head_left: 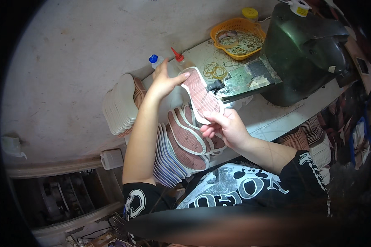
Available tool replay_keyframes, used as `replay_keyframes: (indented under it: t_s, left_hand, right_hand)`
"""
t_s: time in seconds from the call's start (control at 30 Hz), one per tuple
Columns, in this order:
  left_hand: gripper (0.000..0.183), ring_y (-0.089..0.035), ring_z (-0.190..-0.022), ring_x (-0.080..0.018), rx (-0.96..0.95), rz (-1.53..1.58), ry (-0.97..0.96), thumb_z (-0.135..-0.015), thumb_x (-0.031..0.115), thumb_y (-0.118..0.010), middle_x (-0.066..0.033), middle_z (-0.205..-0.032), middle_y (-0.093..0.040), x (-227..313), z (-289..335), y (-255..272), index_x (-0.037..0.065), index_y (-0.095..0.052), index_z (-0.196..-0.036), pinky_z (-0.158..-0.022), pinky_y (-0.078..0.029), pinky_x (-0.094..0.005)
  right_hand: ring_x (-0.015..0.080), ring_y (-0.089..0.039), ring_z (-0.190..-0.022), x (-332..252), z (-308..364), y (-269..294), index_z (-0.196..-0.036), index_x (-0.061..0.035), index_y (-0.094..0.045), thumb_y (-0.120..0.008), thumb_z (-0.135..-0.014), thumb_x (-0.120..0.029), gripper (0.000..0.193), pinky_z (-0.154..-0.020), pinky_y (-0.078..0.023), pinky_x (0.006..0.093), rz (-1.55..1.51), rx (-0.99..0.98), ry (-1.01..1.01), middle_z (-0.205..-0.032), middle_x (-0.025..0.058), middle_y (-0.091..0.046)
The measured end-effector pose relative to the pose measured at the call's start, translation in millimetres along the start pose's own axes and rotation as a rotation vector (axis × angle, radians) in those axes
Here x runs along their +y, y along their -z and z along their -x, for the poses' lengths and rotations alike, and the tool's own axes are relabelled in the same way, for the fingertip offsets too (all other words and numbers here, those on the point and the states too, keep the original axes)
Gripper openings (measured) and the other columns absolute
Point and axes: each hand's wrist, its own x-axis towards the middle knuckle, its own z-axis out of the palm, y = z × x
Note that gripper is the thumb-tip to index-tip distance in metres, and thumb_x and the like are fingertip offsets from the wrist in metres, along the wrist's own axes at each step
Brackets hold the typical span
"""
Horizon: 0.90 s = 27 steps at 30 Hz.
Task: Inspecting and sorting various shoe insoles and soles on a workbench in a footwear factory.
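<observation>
A pink insole (203,95) with a white rim and pale stitched lines is held up in front of the machine arm. My right hand (231,127) pinches its near end, thumb on top and fingers curled beneath. At its far left edge, my left hand (165,82) has its thumb against the rim while its fingers stretch away, apart from the thumb. Below the held piece lies a fanned pile of similar insoles (187,138), pink with white edges. A dark sewing machine (305,53) stands to the right, its flat bed (251,78) reaching toward the held insole.
An orange basket (239,26) of tangled thread or bands sits at the back, beside a yellow-lidded jar (250,14). Two small bottles, one blue-capped (153,59) and one red-tipped (178,55), stand along the table edge. More insoles are stacked left (121,103) and right (313,140).
</observation>
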Motion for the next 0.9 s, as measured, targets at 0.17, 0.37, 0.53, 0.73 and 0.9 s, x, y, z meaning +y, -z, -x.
replay_keyframes:
  t_s: [0.17, 0.37, 0.53, 0.73, 0.9]
  left_hand:
    - [0.06, -0.034, -0.13, -0.035, -0.541, 0.077, -0.461, -0.07, 0.046, -0.075, -0.0163, -0.139, -0.038, 30.3, -26.5, 12.1, 0.013, -0.06, -0.117, -0.109, -0.023, -0.0411]
    - [0.039, -0.05, -0.09, -0.0153, -0.809, 0.056, -0.527, -0.071, 0.039, -0.077, -0.0013, -0.087, -0.059, 44.5, -29.7, 18.2, 0.007, -0.061, -0.088, -0.078, -0.041, -0.0316]
    - [0.033, -0.048, -0.066, -0.0075, -0.983, 0.143, -0.208, -0.079, 0.034, -0.072, 0.0024, -0.07, -0.053, 51.4, -18.9, 29.8, 0.005, -0.057, -0.083, -0.059, -0.041, -0.0245]
    - [0.03, -0.043, -0.066, -0.006, -0.921, 0.209, -0.03, -0.086, 0.032, -0.066, 0.003, -0.069, -0.051, 51.6, 14.1, 33.2, 0.004, -0.055, -0.082, -0.057, -0.039, -0.0244]
    - [0.035, -0.044, -0.066, -0.0072, -0.83, 0.182, -0.009, -0.09, 0.035, -0.059, 0.0, -0.07, -0.053, 56.8, 37.3, 31.6, 0.001, -0.056, -0.083, -0.058, -0.04, -0.0264]
  right_hand:
    - [0.0154, -0.064, -0.061, -4.0, -15.5, -0.5, -0.095, 0.0031, -0.061, -0.061, -0.088, -0.025, 0.029, -0.056, -0.053, 0.0249, -0.019, 0.031, 0.024, -0.076, 0.0125, -0.066]
    - [0.0164, -0.068, -0.069, -18.9, -15.8, -4.6, -0.099, 0.0042, -0.061, -0.058, -0.091, -0.028, 0.033, -0.061, -0.056, 0.0248, 0.087, 0.049, -0.037, -0.084, 0.0149, -0.067]
    - [0.0167, -0.068, -0.072, -28.2, -17.0, -3.2, -0.1, 0.0051, -0.062, -0.058, -0.091, -0.029, 0.035, -0.064, -0.056, 0.0243, 0.153, 0.07, -0.077, -0.086, 0.0146, -0.067]
    - [0.0183, -0.068, -0.075, -33.7, -15.2, -0.1, -0.104, 0.0048, -0.06, -0.056, -0.092, -0.028, 0.036, -0.066, -0.057, 0.0252, 0.152, 0.049, -0.088, -0.091, 0.0154, -0.067]
    - [0.0196, -0.068, -0.078, -36.9, -14.9, 1.5, -0.108, 0.0033, -0.058, -0.053, -0.093, -0.03, 0.037, -0.066, -0.058, 0.0274, 0.153, 0.02, -0.102, -0.093, 0.0145, -0.066]
